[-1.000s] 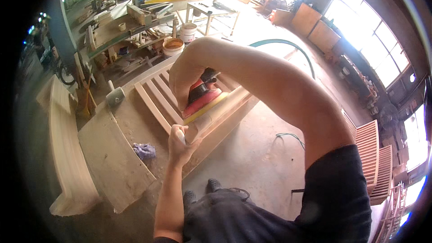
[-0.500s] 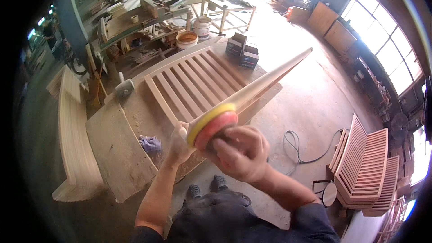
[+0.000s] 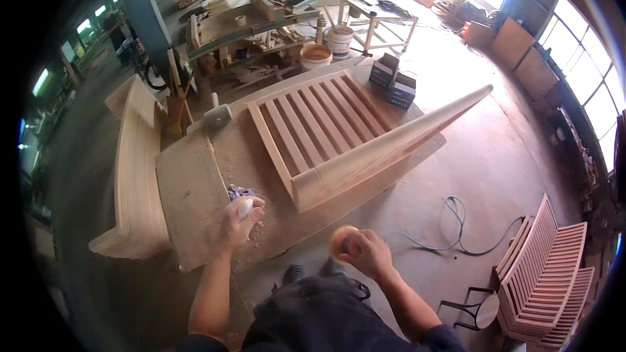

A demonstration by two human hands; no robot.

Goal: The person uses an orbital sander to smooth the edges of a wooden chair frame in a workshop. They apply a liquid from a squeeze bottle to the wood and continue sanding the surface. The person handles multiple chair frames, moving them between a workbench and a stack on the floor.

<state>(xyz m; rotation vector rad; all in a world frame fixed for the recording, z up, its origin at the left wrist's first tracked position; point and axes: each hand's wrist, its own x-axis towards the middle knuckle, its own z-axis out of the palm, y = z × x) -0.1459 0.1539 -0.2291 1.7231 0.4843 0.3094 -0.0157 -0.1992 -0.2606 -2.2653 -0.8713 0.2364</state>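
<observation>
My right hand is closed around a round sander with a yellow disc and a red body, held in front of the bench and apart from the wood. Over the near part of the bench is my left hand, its fingers curled together. A small white thing shows at its thumb; whether it is held or wrapped on, I cannot tell. Just beyond that hand lies a crumpled purple rag, partly hidden. A slatted wooden panel rests on the bench, its wide rounded rail toward me.
Sawdust covers the workbench, where a mallet lies. Two dark boxes stand behind the panel. Curved wooden pieces are stacked at left. A hose loops on the floor near a stool and slatted panels.
The sander has come off the rail and moved down toward me in my right hand. My left hand has let go of the panel's corner and moved left toward the rag. The view has shifted.
</observation>
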